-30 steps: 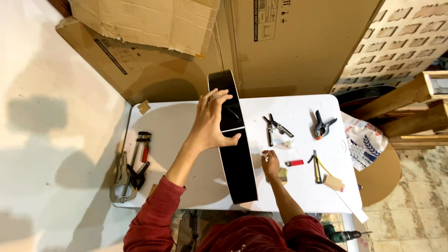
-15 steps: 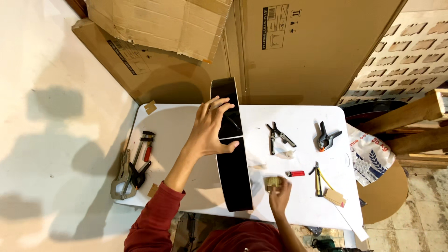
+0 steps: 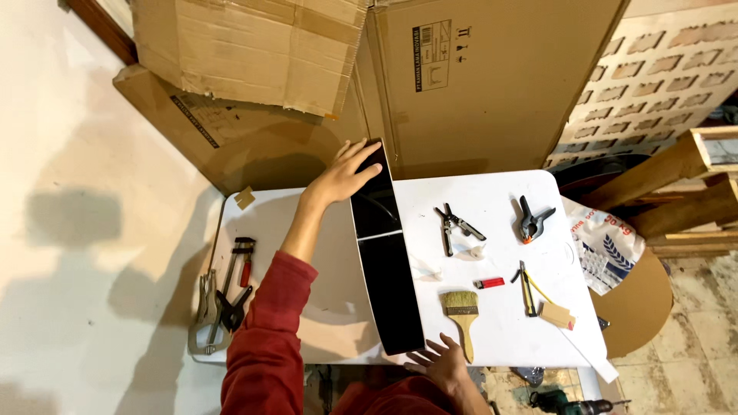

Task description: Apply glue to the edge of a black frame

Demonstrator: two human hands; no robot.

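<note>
While the left hand (image 3: 342,178) lay flat with fingers apart on the far end of the black panel (image 3: 384,253), the right hand (image 3: 444,363) rested open at its near end. 1 paintbrush (image 3: 462,317) lay just beside it on the white counter (image 3: 500,330).

Glossy black panel (image 3: 384,261), smooth white table (image 3: 492,200), wooden-handled bristle brush (image 3: 462,317)

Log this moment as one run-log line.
left hand: on far end of black panel | right hand: open at panel's near end, beside brush | table: pliers, clamp, lighter
</note>
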